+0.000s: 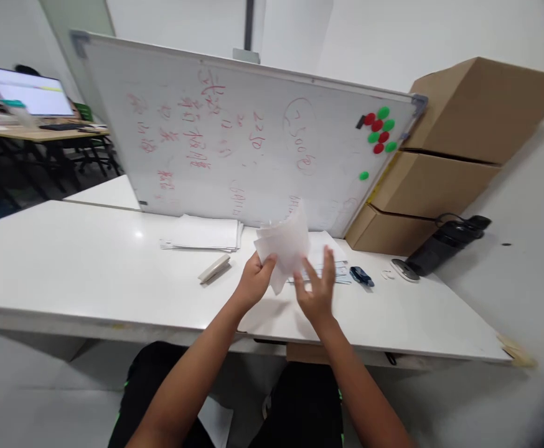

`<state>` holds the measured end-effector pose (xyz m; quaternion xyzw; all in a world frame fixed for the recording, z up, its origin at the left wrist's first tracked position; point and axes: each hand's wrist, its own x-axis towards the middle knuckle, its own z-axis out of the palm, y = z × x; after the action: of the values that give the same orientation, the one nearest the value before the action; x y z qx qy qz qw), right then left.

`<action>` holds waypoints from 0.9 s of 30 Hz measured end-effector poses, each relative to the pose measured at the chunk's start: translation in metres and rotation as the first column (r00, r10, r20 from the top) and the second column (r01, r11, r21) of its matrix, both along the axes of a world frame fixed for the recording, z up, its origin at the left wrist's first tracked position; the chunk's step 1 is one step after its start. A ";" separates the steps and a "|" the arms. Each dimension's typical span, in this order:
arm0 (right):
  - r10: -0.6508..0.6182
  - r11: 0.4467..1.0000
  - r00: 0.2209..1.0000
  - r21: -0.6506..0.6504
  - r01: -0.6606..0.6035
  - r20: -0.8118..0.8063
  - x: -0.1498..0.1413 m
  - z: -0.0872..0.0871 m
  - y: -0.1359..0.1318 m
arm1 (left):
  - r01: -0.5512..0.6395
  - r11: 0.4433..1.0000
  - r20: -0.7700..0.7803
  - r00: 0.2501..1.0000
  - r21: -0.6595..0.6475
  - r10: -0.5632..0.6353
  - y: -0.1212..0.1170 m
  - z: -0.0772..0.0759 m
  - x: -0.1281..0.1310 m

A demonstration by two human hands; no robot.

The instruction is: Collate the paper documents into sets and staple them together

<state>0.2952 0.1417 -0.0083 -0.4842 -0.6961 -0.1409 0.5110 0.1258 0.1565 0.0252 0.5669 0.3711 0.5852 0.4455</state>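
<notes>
Several white paper sheets (284, 246) are held up above the desk, tilted and slightly curved. My left hand (256, 279) grips their lower left edge, thumb in front. At their right side my right hand (317, 289) has its fingers spread, a little blurred, close to the paper's edge; whether a fingertip touches it I cannot tell. Behind my right hand lie more papers (330, 246) with some blue marks. A stapler (215, 269), pale in colour, rests on the desk left of my left hand. Farther back is a stack of white paper (201, 234).
A whiteboard (183, 124) with red writing and round magnets leans behind the white desk (89, 261). Cardboard boxes (440, 183) are stacked at the right. Near them are a black bottle (444, 246), a dark blue object (361, 276) and a round disc (404, 270).
</notes>
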 end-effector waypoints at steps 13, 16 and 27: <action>0.049 0.611 0.480 -0.354 -0.708 -0.876 -0.026 -0.012 -0.017 | -0.020 0.984 -0.105 0.994 -0.179 0.001 -0.062 -0.024 -0.126; 0.080 0.601 0.471 -0.334 -0.726 -0.879 -0.028 -0.011 -0.020 | -0.025 0.977 -0.086 0.996 -0.212 0.007 -0.060 -0.025 -0.130; 0.115 0.372 0.599 -0.525 -0.766 -0.793 -0.016 -0.008 -0.033 | -0.052 0.951 -0.150 0.989 -0.306 0.006 -0.061 -0.041 -0.107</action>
<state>0.2795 0.1092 -0.0167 -0.4551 -0.5607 0.5404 0.4318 0.0184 0.0955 -0.0158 0.5264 0.4981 0.4831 0.4913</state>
